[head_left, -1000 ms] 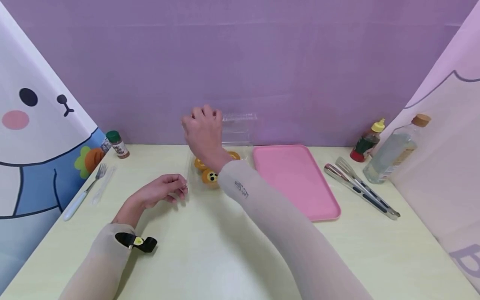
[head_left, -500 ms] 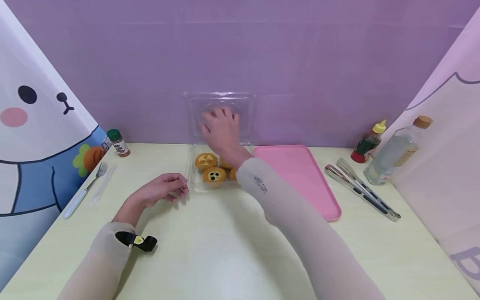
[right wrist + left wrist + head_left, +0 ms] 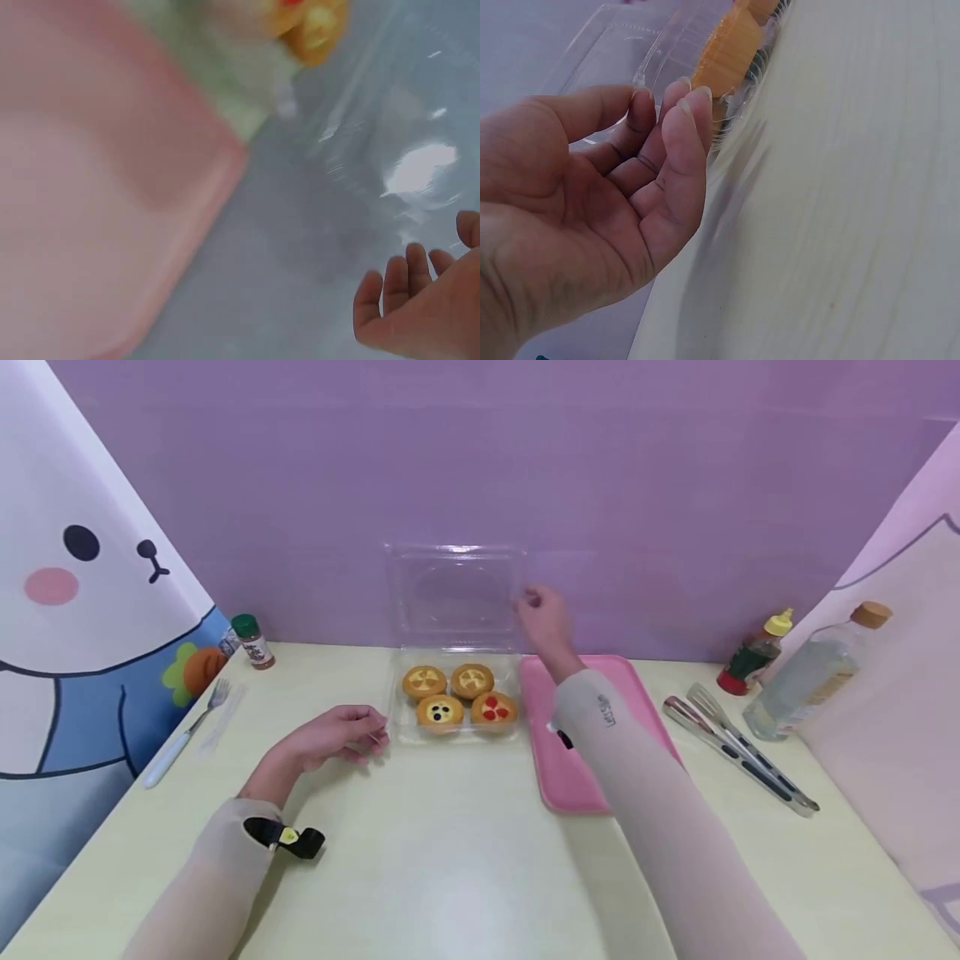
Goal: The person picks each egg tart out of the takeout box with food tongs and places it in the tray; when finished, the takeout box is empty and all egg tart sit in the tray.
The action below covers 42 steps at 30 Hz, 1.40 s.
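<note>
Four tarts (image 3: 441, 712) sit in the clear container (image 3: 459, 734) between our hands, its lid (image 3: 459, 593) raised; we would do well to steady the container and avoid knocking the lid. Our right hand (image 3: 546, 617), loosely curled and empty, is beside the lid; our left hand (image 3: 337, 733) is bent at the container's edge, though whether it pinches the plastic we cannot tell; our right sleeve (image 3: 652, 777) hides part of the pink tray (image 3: 566, 777).

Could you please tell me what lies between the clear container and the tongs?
The pink tray, partly hidden by the right sleeve, as the head view shows.
</note>
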{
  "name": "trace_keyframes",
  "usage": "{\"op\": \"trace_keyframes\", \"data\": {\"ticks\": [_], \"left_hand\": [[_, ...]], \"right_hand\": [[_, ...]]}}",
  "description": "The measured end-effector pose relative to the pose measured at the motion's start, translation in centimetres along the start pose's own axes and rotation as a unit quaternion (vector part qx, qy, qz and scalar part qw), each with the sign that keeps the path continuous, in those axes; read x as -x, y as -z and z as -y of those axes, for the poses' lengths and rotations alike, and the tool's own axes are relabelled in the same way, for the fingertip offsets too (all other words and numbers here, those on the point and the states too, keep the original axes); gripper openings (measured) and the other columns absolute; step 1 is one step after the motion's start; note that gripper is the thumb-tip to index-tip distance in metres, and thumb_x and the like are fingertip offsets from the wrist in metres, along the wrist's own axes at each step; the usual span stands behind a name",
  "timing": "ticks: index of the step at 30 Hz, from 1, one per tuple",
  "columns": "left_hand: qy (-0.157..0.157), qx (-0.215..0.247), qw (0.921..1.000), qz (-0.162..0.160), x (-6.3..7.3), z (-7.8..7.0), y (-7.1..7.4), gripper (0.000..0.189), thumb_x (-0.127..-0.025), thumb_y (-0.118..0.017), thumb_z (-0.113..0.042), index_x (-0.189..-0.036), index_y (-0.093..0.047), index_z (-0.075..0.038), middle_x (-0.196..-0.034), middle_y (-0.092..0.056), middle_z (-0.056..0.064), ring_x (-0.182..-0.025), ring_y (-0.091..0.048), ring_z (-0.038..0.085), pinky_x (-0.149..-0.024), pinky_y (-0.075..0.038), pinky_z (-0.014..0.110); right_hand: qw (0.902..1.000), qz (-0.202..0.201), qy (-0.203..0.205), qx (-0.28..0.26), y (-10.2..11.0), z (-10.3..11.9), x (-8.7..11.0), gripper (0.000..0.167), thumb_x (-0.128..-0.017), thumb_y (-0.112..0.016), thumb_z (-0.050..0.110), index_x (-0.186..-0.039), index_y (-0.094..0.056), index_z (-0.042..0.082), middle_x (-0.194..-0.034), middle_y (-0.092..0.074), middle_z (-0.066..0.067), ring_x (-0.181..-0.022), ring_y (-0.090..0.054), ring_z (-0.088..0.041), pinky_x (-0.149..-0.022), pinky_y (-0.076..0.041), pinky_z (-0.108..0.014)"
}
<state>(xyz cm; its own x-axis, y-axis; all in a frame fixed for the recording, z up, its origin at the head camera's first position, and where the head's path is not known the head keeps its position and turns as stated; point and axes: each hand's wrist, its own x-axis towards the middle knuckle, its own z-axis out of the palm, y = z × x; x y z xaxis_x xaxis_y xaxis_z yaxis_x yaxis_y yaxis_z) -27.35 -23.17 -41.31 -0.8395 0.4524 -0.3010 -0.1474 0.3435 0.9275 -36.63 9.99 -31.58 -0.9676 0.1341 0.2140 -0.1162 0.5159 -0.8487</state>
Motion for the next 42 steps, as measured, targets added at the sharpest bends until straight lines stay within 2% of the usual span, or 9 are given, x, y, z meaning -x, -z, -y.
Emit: {"op": "trace_keyframes", "data": {"ticks": [2,5,9,12,19,27,33,42], "left_hand": [[0.002,0.001,1.0000,0.002,-0.1,0.0,-0.1,0.031,-0.106,-0.050,-0.031,-0.113,-0.057,-0.001,-0.103,-0.066,0.003,-0.092,-0.066,0.016,-0.077,-0.058,0.032],[0.004,0.002,1.0000,-0.003,-0.1,0.1,-0.2,0.030,-0.106,-0.050,-0.031,-0.112,-0.058,-0.003,-0.103,-0.066,0.004,-0.092,-0.066,0.016,-0.077,-0.058,0.032],[0.002,0.002,1.0000,-0.005,-0.1,0.0,-0.2,0.030,-0.106,-0.051,-0.031,-0.112,-0.057,-0.002,-0.104,-0.066,0.005,-0.093,-0.065,0.016,-0.078,-0.058,0.032],[0.001,0.005,1.0000,-0.007,0.0,0.0,-0.2,0.030,-0.106,-0.051,-0.030,-0.113,-0.057,-0.001,-0.104,-0.066,0.005,-0.093,-0.065,0.016,-0.077,-0.058,0.031],[0.002,0.010,0.9998,-0.016,0.0,0.0,-0.6,0.034,-0.106,-0.051,-0.029,-0.116,-0.055,0.003,-0.102,-0.066,0.004,-0.092,-0.065,0.015,-0.076,-0.058,0.030],[0.020,0.017,0.9985,-0.048,-0.1,-0.3,-0.9,0.031,-0.105,-0.052,-0.033,-0.111,-0.058,-0.003,-0.098,-0.066,0.003,-0.088,-0.065,0.015,-0.076,-0.057,0.030],[0.023,0.023,0.9982,-0.050,0.0,-0.2,-0.8,0.026,-0.105,-0.053,-0.032,-0.106,-0.060,-0.007,-0.097,-0.066,0.002,-0.088,-0.066,0.015,-0.076,-0.058,0.031],[0.019,0.033,0.9977,-0.056,-0.2,-0.1,-0.5,0.027,-0.105,-0.054,-0.032,-0.106,-0.060,-0.006,-0.094,-0.065,0.001,-0.086,-0.065,0.014,-0.075,-0.058,0.029]], "right_hand": [[0.9994,0.013,-0.030,0.009,0.5,-1.5,-0.5,0.045,-0.098,-0.061,0.023,-0.140,-0.057,0.007,-0.129,-0.065,-0.014,-0.112,-0.063,-0.027,-0.092,-0.054,-0.040],[0.9978,0.032,-0.048,0.031,0.6,-3.2,-0.9,0.043,-0.098,-0.060,0.023,-0.136,-0.060,0.005,-0.134,-0.064,-0.015,-0.122,-0.061,-0.030,-0.101,-0.052,-0.043],[0.9971,0.043,-0.045,0.044,0.2,-4.4,-1.2,0.036,-0.097,-0.063,0.024,-0.126,-0.068,0.004,-0.129,-0.068,-0.015,-0.121,-0.062,-0.031,-0.102,-0.051,-0.045],[0.9977,0.040,-0.045,0.031,-0.3,-4.8,-1.4,0.032,-0.097,-0.063,0.023,-0.122,-0.070,0.004,-0.125,-0.070,-0.014,-0.119,-0.064,-0.031,-0.101,-0.051,-0.045],[0.9976,0.014,-0.067,-0.010,-0.8,-5.4,-1.4,0.029,-0.098,-0.065,0.024,-0.119,-0.071,0.005,-0.122,-0.070,-0.014,-0.113,-0.063,-0.029,-0.097,-0.053,-0.043],[0.9959,0.015,-0.089,0.006,-0.6,-5.6,-1.6,0.032,-0.100,-0.063,0.030,-0.121,-0.070,0.007,-0.125,-0.069,-0.012,-0.113,-0.061,-0.027,-0.098,-0.052,-0.041],[0.9944,0.017,-0.103,0.014,-0.7,-5.2,-1.7,0.032,-0.100,-0.063,0.032,-0.120,-0.070,0.008,-0.124,-0.069,-0.010,-0.110,-0.060,-0.025,-0.095,-0.052,-0.040],[0.9930,0.022,-0.115,0.014,-0.5,-4.8,-1.8,0.032,-0.099,-0.063,0.032,-0.120,-0.069,0.008,-0.125,-0.068,-0.010,-0.112,-0.059,-0.026,-0.097,-0.052,-0.042]]}}
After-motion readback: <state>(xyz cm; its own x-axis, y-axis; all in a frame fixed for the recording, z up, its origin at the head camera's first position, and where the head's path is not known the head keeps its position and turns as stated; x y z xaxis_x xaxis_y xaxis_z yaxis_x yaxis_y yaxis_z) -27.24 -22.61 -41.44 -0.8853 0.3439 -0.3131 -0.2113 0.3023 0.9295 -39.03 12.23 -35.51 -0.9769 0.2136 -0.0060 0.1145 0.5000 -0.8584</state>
